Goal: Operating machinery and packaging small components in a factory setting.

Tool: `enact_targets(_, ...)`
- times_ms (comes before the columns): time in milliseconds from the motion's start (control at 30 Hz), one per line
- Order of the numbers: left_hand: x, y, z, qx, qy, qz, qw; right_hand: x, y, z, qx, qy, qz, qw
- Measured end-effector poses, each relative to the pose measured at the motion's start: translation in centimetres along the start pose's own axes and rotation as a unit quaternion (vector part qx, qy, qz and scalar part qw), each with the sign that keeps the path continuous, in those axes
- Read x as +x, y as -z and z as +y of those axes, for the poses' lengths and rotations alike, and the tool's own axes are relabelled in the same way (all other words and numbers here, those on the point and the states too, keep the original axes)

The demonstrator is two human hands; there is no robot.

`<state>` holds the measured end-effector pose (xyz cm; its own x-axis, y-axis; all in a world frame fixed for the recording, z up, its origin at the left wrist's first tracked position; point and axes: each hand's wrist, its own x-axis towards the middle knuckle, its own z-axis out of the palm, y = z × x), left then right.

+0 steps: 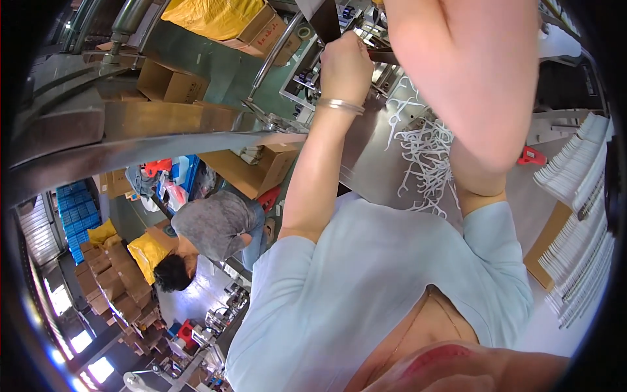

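My left hand, with a metal bangle at the wrist, is raised over the machine at the top centre. Its fingers are curled closed beside a dark flat plate; what they hold, if anything, is hidden. My right arm reaches up across the top right, and its hand lies beyond the upper edge. Below and between the arms, a tangled heap of thin white plastic picks with curved ends lies on the metal worktop.
Long rows of similar white picks stand at the right, near a red tool and a cardboard piece. A metal rail crosses the left. Beyond it are open cartons, a yellow bag and a bent-over co-worker.
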<state>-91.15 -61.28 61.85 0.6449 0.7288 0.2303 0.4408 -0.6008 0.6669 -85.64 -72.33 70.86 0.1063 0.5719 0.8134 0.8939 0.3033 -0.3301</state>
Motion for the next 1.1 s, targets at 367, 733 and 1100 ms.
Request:
enact_targets(367,-11.1,1.0,4.4,-0.219,-0.199,-0.191,0.936,-0.2,1.9,-3.1,-0.003,0.035,0.124,0.992)
enact_targets(733,-12.9,-2.4,-0.3,-0.165,-0.164,-0.231,0.944,-7.1,7.3,-5.5,0.018,0.038,0.191,0.981)
enact_targets(1100,-11.1,-1.5,0.3,-0.257,-0.126,-0.225,0.931,-7.1,5.1,-4.8,0.039,0.029,0.282,0.958)
